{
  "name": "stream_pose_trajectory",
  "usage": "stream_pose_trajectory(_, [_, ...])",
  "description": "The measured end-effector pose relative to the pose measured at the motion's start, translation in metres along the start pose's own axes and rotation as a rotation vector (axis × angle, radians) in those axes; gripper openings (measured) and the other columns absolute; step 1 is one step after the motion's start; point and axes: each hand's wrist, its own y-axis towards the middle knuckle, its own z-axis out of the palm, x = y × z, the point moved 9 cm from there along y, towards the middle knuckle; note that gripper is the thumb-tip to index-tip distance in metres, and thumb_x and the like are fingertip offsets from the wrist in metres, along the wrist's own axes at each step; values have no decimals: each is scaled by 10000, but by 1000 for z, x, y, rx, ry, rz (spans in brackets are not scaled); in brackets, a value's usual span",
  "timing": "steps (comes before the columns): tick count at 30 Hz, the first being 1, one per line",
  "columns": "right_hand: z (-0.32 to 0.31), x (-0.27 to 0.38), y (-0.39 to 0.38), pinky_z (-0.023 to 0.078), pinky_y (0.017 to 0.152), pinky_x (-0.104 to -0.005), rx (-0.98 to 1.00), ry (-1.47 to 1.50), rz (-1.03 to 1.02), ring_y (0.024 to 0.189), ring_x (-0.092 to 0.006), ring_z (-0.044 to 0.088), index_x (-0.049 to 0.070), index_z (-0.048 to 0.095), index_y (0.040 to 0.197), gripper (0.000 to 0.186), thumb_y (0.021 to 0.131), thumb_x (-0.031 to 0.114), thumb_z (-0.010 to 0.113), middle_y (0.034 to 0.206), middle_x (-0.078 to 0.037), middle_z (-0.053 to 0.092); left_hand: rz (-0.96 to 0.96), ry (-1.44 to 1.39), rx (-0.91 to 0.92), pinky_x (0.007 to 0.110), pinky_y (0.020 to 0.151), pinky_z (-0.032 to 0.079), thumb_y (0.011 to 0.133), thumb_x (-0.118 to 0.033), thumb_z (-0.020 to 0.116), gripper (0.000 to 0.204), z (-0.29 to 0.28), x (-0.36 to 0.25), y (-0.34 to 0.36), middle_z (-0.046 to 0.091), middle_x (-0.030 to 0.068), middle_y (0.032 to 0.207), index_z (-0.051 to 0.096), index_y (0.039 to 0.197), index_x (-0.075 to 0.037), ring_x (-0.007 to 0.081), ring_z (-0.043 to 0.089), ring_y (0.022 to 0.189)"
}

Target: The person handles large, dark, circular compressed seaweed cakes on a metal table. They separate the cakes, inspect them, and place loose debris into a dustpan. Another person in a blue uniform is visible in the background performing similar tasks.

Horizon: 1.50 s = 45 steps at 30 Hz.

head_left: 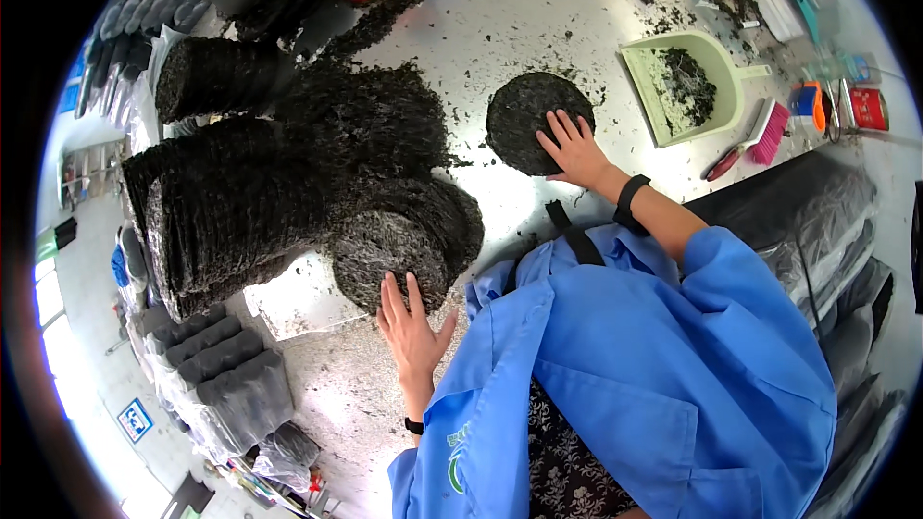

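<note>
Under the right hand (575,149), a single round, flat disc of dark dried seaweed (527,120) is pressed flat onto the metal desk (538,19), the fingers spread open on its near edge and nothing gripped. Nearer the body, the left hand (411,332) is laid open, fingers splayed, against the end face of a long toppled stack of the same discs (404,240); it is touched, not grasped. Beyond the left hand, further stacks (226,202) are seen lying on their sides, so most of the material appears yet to be handled, while only the one disc is set apart by the right hand. Past the right hand, a pale green dustpan (687,86) holding crumbs and a pink-bristled brush (760,130) are left on the desk, and loose flakes are scattered all round. Judged from this, the work seems to be at an early stage.
</note>
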Motion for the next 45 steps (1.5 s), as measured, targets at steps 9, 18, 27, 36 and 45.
stream_pose_trajectory(9, [-108, -80, -21, 513, 711, -369, -349, 711, 504, 835, -341, 594, -1, 525, 1079, 267, 897, 194, 514, 974, -219, 591, 43, -168, -437, 514, 981, 347, 896, -228, 538, 298, -78, -10, 30, 510, 155, 1220, 578, 1134, -53, 337, 454, 1181])
stream_pose_trajectory(18, [-121, -84, -43, 505, 813, -316, -515, 2206, 551, 918, -164, 613, -14, 517, 1125, 308, 964, 238, 444, 1065, -86, 612, 260, -627, -480, 423, 956, 409, 869, -109, 584, 363, -113, -80, 84, 489, 192, 1275, 527, 1212, -2, 359, 466, 1192])
stream_pose_trajectory(27, [-166, -39, -55, 501, 827, -310, -384, 1601, 450, 960, -194, 605, -28, 519, 1158, 327, 937, 205, 459, 1094, -119, 602, 3, -1755, -134, 463, 1062, 307, 899, -345, 568, 772, -74, -83, 123, 250, 264, 1424, 130, 1432, 1, 359, 302, 1319])
stream_pose_trajectory(36, [-256, 71, -53, 467, 905, -371, -424, 362, -446, 1093, -288, 554, 31, 579, 1085, 344, 771, 156, 645, 1208, -131, 557, -306, -2487, 144, 445, 917, 471, 840, -158, 613, 404, -20, -78, 120, 589, 162, 1164, 525, 1204, -7, 301, 585, 1038])
stream_pose_trajectory(45, [-245, 69, -11, 470, 572, -317, -624, 858, -85, 676, -228, 586, 56, 635, 840, 83, 777, 104, 658, 758, -53, 575, -142, -2400, 110, 368, 853, 505, 899, -99, 577, 320, -47, -113, 113, 580, 116, 1124, 491, 1195, -12, 203, 583, 1003])
